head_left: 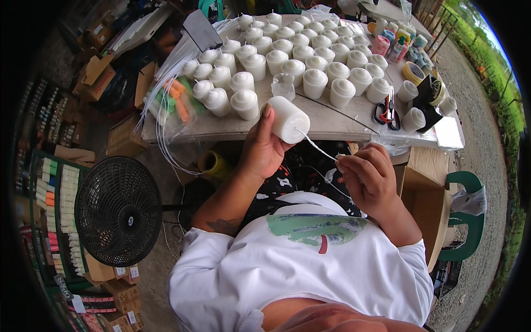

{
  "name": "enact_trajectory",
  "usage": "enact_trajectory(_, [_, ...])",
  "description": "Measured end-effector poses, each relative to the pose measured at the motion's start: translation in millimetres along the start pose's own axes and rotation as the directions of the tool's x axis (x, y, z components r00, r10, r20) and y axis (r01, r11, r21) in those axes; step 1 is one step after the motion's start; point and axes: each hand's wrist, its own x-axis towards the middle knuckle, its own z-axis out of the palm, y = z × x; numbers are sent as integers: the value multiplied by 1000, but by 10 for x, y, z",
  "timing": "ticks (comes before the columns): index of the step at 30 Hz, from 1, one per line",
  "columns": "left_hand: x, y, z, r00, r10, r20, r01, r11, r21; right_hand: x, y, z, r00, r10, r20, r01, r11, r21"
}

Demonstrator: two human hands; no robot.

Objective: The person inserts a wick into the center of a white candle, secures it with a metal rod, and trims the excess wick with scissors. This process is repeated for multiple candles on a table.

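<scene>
One white candle, left hand around it, right hand pinching wick

I watch through one view, the left of two head-worn fisheye cameras set side by side. It faces steeply down and forward, upright and unmirrored. Near my lens, the white T-shirt spreads across the lower part; the left hand and right hand sit mid-frame, close by, and the worktable reaches away toward the upper edge. My sweep is wide, from the black fan on the left to the gravel ground on the right, with straight edges bowing toward the dark round rim.
</scene>
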Motion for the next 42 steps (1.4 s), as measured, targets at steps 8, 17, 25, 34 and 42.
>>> enact_trajectory(8, [-30, -1, 41, 997, 76, -22, -75, 997, 36, 26, -4, -2, 1000, 12, 3, -12, 1000, -5])
enact_trajectory(17, [-59, 0, 96, 992, 119, 38, -122, 989, 78, 24, 17, 33, 999, 45, 11, -44, 998, -38])
enact_trajectory(25, [-95, -63, 134, 991, 127, 42, -131, 985, 116, 19, 39, 119, 998, 56, -23, -57, 998, -34])
enact_trajectory(34, [-144, -226, 194, 987, 149, 55, -156, 973, 170, -32, 120, 232, 997, 68, -45, -69, 997, -25])
enact_trajectory(42, [-116, -178, 171, 981, 191, 25, -193, 969, 153, -157, 94, 311, 940, 320, -122, -302, 943, 143])
